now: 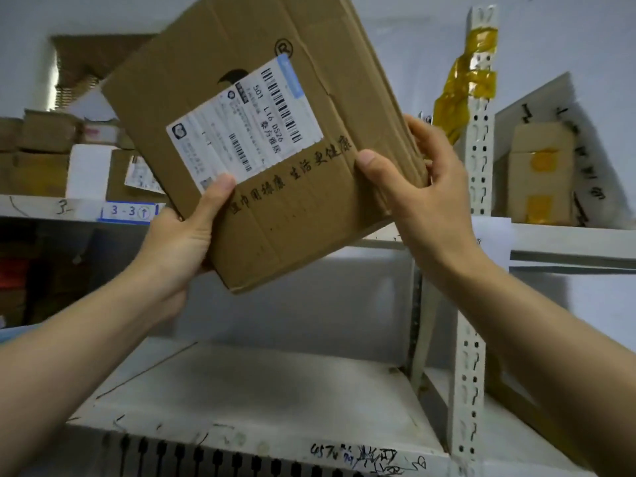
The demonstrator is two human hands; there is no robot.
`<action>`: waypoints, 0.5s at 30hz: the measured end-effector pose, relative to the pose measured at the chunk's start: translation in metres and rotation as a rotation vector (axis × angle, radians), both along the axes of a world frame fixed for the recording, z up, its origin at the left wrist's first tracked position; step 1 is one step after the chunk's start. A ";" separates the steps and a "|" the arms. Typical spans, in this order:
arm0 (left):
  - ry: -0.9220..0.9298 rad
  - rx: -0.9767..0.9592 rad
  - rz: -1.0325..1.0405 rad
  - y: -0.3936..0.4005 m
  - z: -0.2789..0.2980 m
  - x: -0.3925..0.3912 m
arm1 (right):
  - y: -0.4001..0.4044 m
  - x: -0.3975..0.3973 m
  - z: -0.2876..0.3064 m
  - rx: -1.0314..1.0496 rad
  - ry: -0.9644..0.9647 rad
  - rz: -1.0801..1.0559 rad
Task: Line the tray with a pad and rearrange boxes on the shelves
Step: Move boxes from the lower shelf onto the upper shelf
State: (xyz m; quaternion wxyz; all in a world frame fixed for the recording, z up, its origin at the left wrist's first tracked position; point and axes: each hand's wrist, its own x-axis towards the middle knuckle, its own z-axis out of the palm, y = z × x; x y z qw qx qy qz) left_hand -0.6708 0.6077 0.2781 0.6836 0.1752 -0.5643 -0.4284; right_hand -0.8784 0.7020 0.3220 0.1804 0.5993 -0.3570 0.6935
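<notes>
So, flat cardboard box (pixel 261 132) tilted, long axis toward upper right of frame; left hand (pixel 179 249) grips bottom-left corner, right hand (pixel 423 187) clamps right edge.

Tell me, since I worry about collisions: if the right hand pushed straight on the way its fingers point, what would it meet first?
Probably the taped shelf post, just beyond the right hand; depth is unclear.

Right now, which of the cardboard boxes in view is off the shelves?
The flattened cardboard box bearing the white shipping label, tilted and gripped by the left hand and right hand. The other boxes sit on shelves.
</notes>
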 end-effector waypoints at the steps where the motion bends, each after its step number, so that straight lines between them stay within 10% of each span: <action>1: -0.009 0.000 -0.011 -0.001 0.013 -0.007 | 0.003 -0.003 0.009 -0.027 -0.009 -0.034; 15: -0.164 0.014 -0.151 -0.023 0.151 -0.095 | 0.017 -0.056 0.088 -0.089 -0.126 -0.337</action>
